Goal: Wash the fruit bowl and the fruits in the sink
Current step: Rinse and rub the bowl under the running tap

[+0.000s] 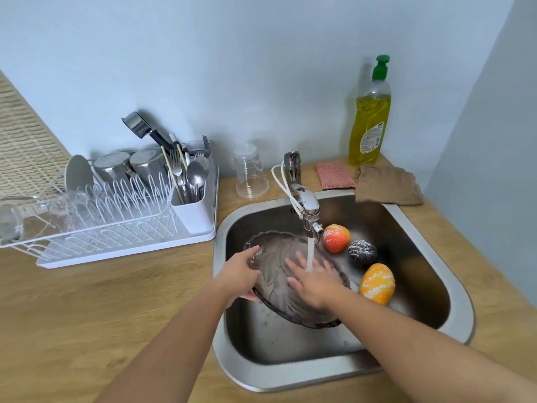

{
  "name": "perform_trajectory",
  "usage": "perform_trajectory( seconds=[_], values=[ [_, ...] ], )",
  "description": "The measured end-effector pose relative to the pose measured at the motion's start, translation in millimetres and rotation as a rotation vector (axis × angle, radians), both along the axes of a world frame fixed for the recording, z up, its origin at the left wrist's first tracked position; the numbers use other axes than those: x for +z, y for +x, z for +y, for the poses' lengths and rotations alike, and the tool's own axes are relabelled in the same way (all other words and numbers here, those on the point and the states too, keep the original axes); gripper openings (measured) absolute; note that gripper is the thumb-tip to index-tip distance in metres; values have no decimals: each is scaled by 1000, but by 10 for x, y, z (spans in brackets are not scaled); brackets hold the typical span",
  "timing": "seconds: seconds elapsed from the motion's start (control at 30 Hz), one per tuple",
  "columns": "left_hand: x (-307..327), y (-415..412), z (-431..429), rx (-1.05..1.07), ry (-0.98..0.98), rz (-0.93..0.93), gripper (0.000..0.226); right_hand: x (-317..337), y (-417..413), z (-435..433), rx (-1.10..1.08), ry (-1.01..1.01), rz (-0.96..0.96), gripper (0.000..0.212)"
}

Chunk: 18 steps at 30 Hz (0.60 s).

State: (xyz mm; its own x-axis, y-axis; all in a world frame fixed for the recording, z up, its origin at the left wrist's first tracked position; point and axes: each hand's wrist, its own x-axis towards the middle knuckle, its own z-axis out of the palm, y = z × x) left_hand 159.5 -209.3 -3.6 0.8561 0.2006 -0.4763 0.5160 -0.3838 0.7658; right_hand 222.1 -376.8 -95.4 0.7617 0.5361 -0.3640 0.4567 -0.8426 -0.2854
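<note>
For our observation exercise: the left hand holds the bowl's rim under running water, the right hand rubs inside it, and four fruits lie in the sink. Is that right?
Not quite: the head view shows three fruits in the sink, not four. The left hand holds the bowl by its rim under running water while the right hand rubs inside.

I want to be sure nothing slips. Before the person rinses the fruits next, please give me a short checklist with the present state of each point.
1. Water runs from the faucet: ok.
2. Left hand grips the fruit bowl by its rim: ok.
3. Right hand lies flat inside the bowl, under the stream: ok.
4. Three fruits wait in the sink, the red one, the dark one, the orange one: ok.
5. Bowl free of foam: cannot tell.
6. Fruits free of white foam: not ok.
</note>
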Motion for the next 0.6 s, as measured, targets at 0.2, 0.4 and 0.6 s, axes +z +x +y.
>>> perform_trajectory(
  seconds=[0.2,0.4,0.6],
  values=[
    [-93,-19,52,85,-88,-1,60,-70,35,-193,153,-70,-13,73],
    [-208,-31,-160,31,-160,7,60,99,69,-3,92,-46,9,70],
    [-305,-50,-132,50,-189,6,58,-88,129,-255,216,-51,-82,62]
  ],
)
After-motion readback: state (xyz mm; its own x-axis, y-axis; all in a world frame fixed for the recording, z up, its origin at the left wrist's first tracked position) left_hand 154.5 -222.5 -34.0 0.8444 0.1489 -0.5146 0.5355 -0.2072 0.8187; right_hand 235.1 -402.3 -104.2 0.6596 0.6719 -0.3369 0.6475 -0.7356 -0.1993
